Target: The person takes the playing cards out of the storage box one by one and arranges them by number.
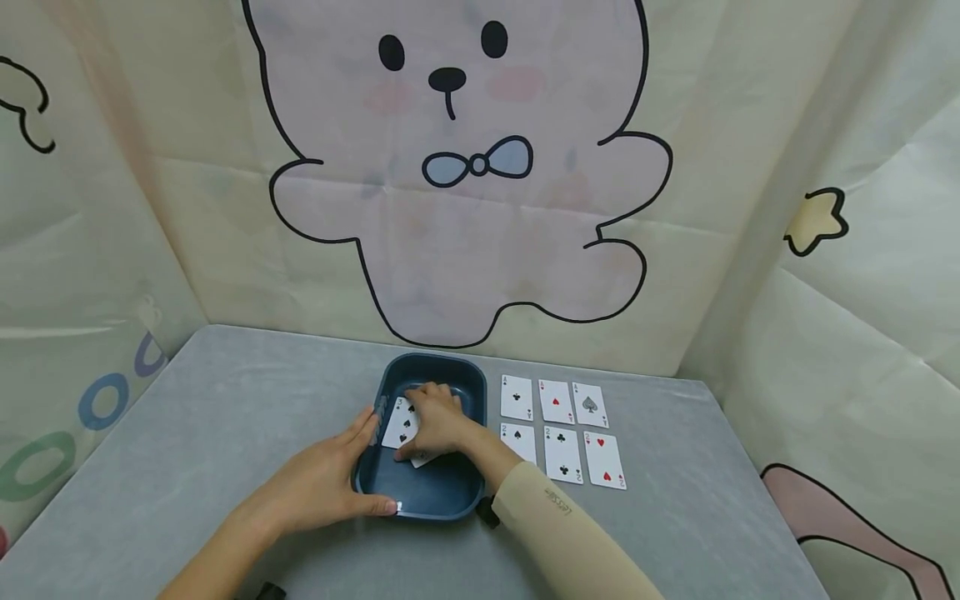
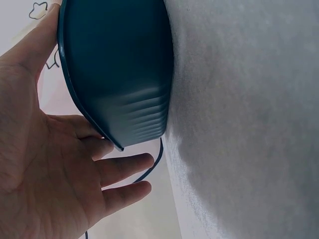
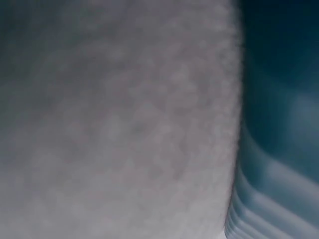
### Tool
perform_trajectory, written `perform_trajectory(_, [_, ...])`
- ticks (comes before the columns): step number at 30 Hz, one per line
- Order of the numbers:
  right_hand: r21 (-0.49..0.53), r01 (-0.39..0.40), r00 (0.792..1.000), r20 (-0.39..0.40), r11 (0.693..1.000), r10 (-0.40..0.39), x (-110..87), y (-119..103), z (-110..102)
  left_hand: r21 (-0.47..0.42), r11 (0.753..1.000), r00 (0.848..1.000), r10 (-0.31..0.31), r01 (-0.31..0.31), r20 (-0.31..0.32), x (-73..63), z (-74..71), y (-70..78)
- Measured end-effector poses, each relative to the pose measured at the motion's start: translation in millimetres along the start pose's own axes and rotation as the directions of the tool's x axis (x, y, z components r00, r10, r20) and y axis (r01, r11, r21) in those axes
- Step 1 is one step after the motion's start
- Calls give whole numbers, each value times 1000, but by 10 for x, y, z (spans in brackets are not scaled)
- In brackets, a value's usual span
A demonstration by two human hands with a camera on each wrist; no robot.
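Observation:
A dark blue tub (image 1: 438,498) stands on the table with playing cards (image 1: 400,427) in it. My left hand (image 1: 318,483) holds the tub by its left side, thumb at the near rim; in the left wrist view two fingers (image 2: 124,169) stick out loosely below the rim. Inside the tub my right hand (image 1: 438,423) is over the cards, thumb and fingers curled at the edges of one; the hand hides most of it. The right wrist view shows only grey cloth and the tub's ribbed outer wall (image 3: 284,194), not the hand.
Right of the tub, cards lie face up in two rows: aces of clubs (image 1: 517,397), hearts (image 1: 556,402) and spades (image 1: 590,406), then twos of spades (image 1: 517,440), clubs (image 1: 563,456) and hearts (image 1: 605,460). Printed fabric walls (image 1: 465,275) enclose the grey table (image 1: 247,400).

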State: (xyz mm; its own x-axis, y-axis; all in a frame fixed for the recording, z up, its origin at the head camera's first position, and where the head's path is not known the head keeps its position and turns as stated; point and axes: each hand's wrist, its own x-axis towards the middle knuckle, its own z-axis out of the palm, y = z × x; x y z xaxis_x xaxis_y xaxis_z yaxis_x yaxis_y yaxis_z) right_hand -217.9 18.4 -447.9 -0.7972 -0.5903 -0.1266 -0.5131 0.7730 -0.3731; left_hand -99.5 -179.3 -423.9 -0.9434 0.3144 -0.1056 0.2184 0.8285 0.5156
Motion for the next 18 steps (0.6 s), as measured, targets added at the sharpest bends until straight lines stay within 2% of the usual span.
perform_trajectory(18, [-40, 7, 1000, 22, 999, -6, 14, 7, -35, -7, 1000, 1000, 15, -15, -10, 1, 1, -4])
